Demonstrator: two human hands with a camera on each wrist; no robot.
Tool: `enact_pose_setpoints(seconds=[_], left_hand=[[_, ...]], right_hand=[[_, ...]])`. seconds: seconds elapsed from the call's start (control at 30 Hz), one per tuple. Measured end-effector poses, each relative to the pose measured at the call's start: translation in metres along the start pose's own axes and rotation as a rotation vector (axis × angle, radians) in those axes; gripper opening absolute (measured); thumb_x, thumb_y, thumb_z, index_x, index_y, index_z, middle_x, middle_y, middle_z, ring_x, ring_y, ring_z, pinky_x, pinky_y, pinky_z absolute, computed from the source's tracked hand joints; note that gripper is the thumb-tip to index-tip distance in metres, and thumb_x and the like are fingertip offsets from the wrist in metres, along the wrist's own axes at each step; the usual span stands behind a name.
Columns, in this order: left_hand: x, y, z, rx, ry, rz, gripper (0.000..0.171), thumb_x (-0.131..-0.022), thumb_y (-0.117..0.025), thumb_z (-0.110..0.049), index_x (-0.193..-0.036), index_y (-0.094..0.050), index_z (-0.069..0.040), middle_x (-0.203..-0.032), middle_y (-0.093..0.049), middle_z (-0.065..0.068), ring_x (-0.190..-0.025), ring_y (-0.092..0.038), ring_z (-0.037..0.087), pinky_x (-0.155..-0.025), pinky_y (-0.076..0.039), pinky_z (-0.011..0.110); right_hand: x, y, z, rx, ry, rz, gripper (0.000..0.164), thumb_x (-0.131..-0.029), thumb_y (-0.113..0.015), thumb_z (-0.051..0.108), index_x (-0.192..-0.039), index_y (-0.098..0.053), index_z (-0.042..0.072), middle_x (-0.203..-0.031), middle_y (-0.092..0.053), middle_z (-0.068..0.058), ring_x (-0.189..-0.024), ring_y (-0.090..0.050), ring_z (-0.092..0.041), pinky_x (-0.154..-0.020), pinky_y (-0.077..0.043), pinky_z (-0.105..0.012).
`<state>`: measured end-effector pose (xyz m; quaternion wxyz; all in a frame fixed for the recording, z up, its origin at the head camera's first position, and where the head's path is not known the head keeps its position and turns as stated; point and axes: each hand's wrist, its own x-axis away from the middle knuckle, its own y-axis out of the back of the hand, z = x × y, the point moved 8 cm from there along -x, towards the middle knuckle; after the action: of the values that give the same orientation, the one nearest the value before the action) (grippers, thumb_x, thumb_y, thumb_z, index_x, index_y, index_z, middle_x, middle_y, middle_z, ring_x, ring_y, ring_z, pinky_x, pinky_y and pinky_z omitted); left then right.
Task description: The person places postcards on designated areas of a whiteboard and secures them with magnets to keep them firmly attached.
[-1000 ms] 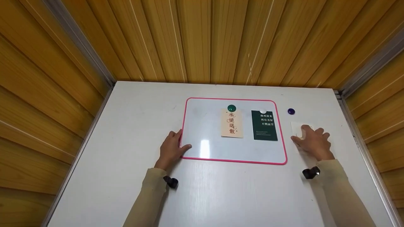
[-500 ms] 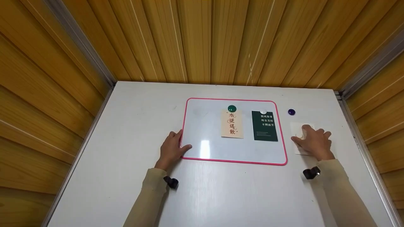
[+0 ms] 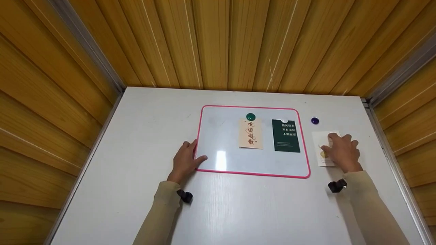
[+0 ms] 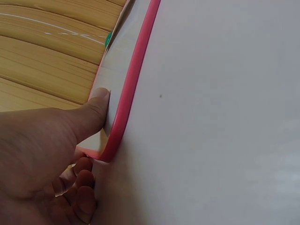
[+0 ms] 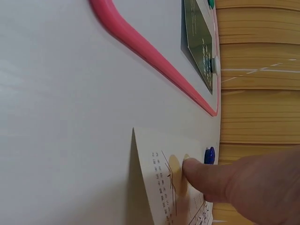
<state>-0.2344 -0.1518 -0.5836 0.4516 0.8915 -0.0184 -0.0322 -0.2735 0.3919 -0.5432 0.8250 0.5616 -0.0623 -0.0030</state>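
My left hand [image 3: 184, 160] grips the lower left of a pink-rimmed whiteboard [image 3: 221, 136], thumb on its face and fingers at the edge. The left wrist view shows the thumb [image 4: 96, 112] over the pink rim. Right of the board, my right hand [image 3: 342, 153] rests on a white printed card [image 3: 320, 137], thumb and index finger on its face. In the right wrist view the thumb [image 5: 201, 176] touches a yellow print on the card, whose near edge stands off the table; the other fingers are hidden there.
A green magnet [image 3: 250, 117] sits at the top of a cream card [image 3: 251, 134] on the whiteboard. Beside it, a white magnet [image 3: 284, 120] sits on a dark green card [image 3: 286, 139]. A purple magnet [image 3: 315, 120] lies beyond the white card. Wood-grained panels [image 3: 218, 44] border the table.
My right thumb has drawn in to the right across the white card, closer to the index finger, and more of the card's print shows. My left hand and the whiteboard stay put.
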Motion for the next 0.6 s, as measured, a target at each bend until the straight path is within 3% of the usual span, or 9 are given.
enact_pose_setpoints(seconds=[0.2, 0.37, 0.6], left_hand=[[-0.001, -0.001, 0.0, 0.009, -0.002, 0.006, 0.083, -0.087, -0.083, -0.039, -0.153, -0.047, -0.002, -0.108, -0.056, 0.014, -0.083, -0.047, 0.022, -0.077, -0.046, 0.039], [0.0, -0.001, 0.001, -0.004, 0.001, 0.009, 0.083, -0.087, -0.083, -0.04, -0.152, -0.048, -0.002, -0.108, -0.055, 0.013, -0.081, -0.046, 0.021, -0.075, -0.045, 0.038], [-0.001, -0.001, -0.001, -0.008, 0.005, 0.018, 0.082, -0.087, -0.082, -0.039, -0.152, -0.048, -0.002, -0.106, -0.054, 0.013, -0.08, -0.044, 0.021, -0.074, -0.043, 0.037]], right_hand=[[-0.003, 0.01, 0.0, -0.005, 0.01, -0.025, 0.041, -0.097, -0.051, -0.002, -0.138, -0.053, -0.008, -0.115, -0.046, -0.041, -0.087, -0.052, -0.05, -0.062, -0.045, -0.059], [-0.006, 0.017, 0.0, -0.016, -0.012, -0.053, 0.037, -0.093, -0.056, -0.007, -0.129, -0.059, -0.009, -0.112, -0.049, -0.037, -0.081, -0.053, -0.044, -0.059, -0.043, -0.051], [-0.006, 0.02, -0.003, -0.058, -0.008, -0.083, 0.023, -0.094, -0.058, -0.007, -0.116, -0.065, -0.009, -0.111, -0.053, -0.033, -0.088, -0.054, -0.046, -0.065, -0.045, -0.052]])
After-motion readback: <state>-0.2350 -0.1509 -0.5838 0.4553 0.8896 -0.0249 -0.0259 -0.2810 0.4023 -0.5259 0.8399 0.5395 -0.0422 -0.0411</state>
